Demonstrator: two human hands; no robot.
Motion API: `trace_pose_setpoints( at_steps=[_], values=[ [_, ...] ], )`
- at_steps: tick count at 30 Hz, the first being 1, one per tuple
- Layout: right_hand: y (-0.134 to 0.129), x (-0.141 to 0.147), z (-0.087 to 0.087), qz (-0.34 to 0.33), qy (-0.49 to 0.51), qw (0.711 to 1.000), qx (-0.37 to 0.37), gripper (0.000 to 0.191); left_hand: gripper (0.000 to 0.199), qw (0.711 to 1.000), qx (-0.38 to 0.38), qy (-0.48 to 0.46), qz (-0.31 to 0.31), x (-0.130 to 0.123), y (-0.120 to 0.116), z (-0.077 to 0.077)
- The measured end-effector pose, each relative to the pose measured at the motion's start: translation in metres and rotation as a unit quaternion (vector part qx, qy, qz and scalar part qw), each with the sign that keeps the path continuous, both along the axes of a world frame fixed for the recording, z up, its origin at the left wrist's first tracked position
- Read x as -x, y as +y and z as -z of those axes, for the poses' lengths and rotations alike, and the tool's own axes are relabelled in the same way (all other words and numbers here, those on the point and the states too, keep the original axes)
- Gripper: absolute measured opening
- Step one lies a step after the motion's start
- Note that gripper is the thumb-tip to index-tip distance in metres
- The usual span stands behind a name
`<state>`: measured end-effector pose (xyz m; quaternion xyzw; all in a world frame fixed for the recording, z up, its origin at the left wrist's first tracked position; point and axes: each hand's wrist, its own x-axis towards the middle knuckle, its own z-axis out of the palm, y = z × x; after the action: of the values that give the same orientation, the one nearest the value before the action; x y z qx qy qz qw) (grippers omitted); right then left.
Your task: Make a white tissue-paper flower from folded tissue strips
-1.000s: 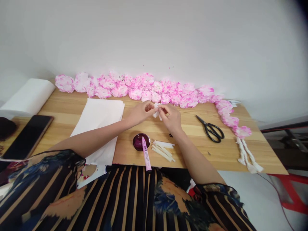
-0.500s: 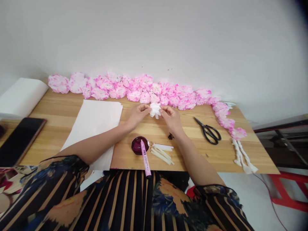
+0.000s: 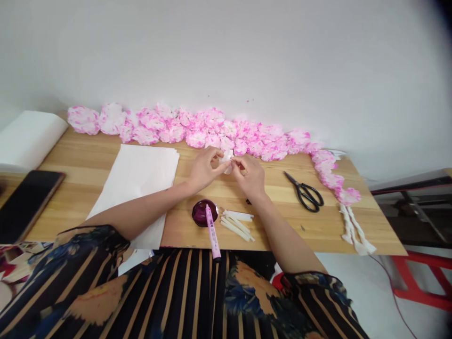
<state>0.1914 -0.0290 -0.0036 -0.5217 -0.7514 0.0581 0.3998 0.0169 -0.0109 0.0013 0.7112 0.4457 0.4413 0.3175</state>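
A small white paper flower is held between my two hands, just in front of a long row of pink and white paper flowers. My left hand pinches its left and lower side with thumb and fingers. At its right edge, the fingertips of my right hand are pinched together on it. The hands partly cover the flower. Nearer to me lie a dark purple dish, a pink marker resting on its rim, and several pale sticks.
Black scissors lie to the right, with twisted white paper strips beyond. White sheets are stacked at left; a phone and folded white paper are at the far left. A red stool stands beyond the right edge.
My hands have come closer together and now cover more of the white flower. My right fingertips have moved left across it, and the dark bits near my right wrist are more hidden.
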Motion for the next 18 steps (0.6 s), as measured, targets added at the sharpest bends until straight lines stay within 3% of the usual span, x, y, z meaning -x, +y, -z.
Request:
trace_pose_setpoints(
  at_steps=[4,7,10,12,15,18],
  values=[
    [-0.001,0.0,0.001,-0.002,-0.027,0.999,-0.016,0.016,0.016,1.0,0.017,-0.011,0.021,-0.002,0.002,0.002],
    [-0.001,0.001,0.0,0.01,-0.014,1.0,0.005,0.015,0.014,0.993,0.087,-0.073,0.037,-0.003,0.006,0.007],
    [0.001,0.001,0.0,0.028,0.085,0.993,0.083,0.012,0.015,0.974,0.17,-0.147,0.038,-0.003,0.012,0.015],
    [0.004,0.001,0.001,0.017,0.19,0.968,0.161,0.014,0.018,0.962,0.205,-0.178,0.035,-0.002,0.015,0.019],
    [0.008,-0.002,0.002,-0.022,0.284,0.931,0.229,0.019,0.019,0.965,0.197,-0.172,0.032,-0.002,0.015,0.019],
    [0.007,-0.004,-0.001,-0.019,0.236,0.953,0.19,0.022,0.017,0.981,0.15,-0.116,0.031,-0.002,0.009,0.013]
  ],
)
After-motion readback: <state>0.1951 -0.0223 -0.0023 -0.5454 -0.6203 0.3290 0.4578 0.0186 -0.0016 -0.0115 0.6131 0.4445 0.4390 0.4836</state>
